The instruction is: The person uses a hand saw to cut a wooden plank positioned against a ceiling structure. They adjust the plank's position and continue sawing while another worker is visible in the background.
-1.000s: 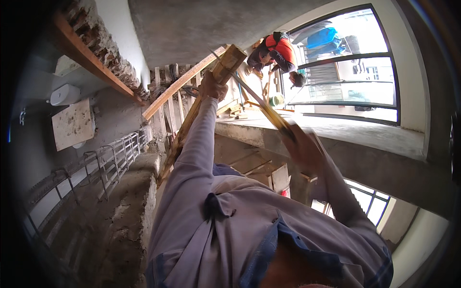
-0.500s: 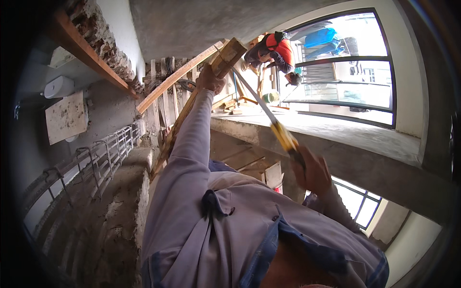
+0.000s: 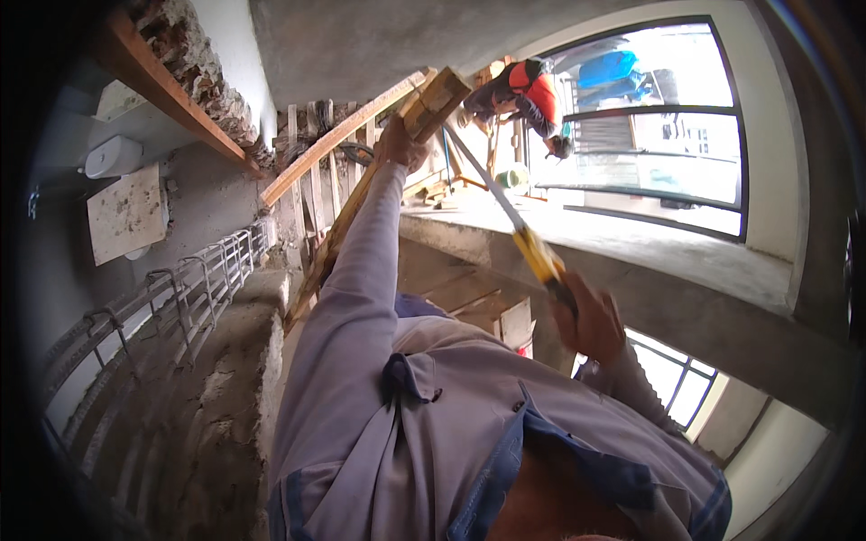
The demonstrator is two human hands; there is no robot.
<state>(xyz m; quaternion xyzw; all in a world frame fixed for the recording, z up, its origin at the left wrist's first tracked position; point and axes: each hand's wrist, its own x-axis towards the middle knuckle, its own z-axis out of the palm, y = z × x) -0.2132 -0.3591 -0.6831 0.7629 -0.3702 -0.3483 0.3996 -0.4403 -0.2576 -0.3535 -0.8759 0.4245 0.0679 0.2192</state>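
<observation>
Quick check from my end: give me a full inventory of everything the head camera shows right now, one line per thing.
Short square wooden block: one, pale brown, top centre, held at the left hand.
Long wooden plank: one, brown, slanting from the block down to the left.
Handsaw with steel blade and yellow-black handle: one, blade tip at the block, handle in the right hand.
Steel rebar cage: one, grey, lower left.
Concrete ledge: one, grey, centre right.
Window frame: one, dark, upper right.
Co-worker in orange vest: one, bending, top right.
Left hand: on the block.
Right hand: gripping the saw handle.
</observation>
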